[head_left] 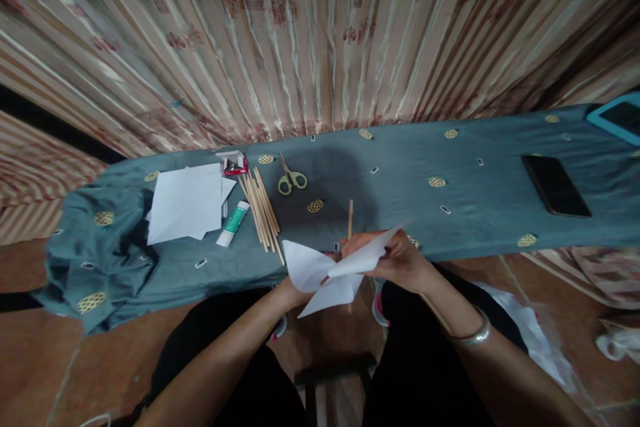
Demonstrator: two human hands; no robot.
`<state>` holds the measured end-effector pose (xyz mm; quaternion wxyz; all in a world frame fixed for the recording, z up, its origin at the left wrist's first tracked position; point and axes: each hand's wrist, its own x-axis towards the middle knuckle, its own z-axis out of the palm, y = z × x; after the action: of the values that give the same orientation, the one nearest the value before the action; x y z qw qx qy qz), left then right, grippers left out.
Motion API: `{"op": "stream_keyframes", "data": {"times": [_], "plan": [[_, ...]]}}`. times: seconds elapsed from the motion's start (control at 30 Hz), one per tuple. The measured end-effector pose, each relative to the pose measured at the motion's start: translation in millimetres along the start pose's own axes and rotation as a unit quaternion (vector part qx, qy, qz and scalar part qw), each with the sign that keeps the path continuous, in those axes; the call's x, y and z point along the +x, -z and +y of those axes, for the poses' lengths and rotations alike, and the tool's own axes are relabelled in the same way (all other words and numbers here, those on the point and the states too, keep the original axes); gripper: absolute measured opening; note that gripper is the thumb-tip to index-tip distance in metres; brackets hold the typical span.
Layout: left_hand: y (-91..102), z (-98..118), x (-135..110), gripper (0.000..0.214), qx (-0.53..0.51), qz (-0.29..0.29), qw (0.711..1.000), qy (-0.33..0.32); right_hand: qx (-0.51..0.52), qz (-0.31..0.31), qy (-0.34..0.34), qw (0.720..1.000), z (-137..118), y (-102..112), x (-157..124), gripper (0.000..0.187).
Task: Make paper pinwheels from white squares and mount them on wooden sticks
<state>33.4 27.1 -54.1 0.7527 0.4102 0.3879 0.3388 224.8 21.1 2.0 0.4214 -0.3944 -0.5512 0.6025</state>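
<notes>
A white paper pinwheel (310, 267) with curved blades is held over the near edge of the table. My left hand (295, 292) grips it from the left, its fingers mostly hidden behind the paper. From the other side my right hand (403, 261) is closed on the right blade, thumb and fingers partly covered by it. A thin wooden stick (351, 217) passes behind the pinwheel and my right hand, its tip pointing away from me. How the stick meets the paper is hidden.
On the cloth-covered table (400, 207) lie white paper squares (185, 203), a glue stick (234, 223), several wooden sticks (260, 207), scissors (291, 177) and a small red box (234, 163) of metal bits. A black phone (556, 185) and a blue-framed device (617, 119) lie rightward.
</notes>
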Motion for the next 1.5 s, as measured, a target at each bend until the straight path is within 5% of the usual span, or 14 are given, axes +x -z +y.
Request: {"op": "stream_keyframes", "data": {"times": [0.27, 0.7, 0.93, 1.5], "plan": [[-17.6, 39.7, 2.7, 0.031, -0.175, 0.030, 0.984, 0.032, -0.027, -0.074, -0.011, 0.997, -8.5, -15.1, -1.9, 0.024], [-23.1, 46.8, 2.9, 0.030, -0.174, 0.070, 0.982, -0.002, -0.059, -0.102, 0.121, 0.986, -16.5, -13.1, -7.3, 0.019], [-24.1, 55.9, -3.5, 0.031, -0.172, 0.052, 0.984, 0.014, -0.154, -0.068, 0.182, 0.969, -27.4, -6.5, -14.7, 0.018], [-21.6, 49.9, -8.2, 0.032, -0.182, 0.035, 0.982, 0.034, -0.241, -0.004, 0.168, 0.956, -31.4, -3.7, -17.6, 0.014]]}}
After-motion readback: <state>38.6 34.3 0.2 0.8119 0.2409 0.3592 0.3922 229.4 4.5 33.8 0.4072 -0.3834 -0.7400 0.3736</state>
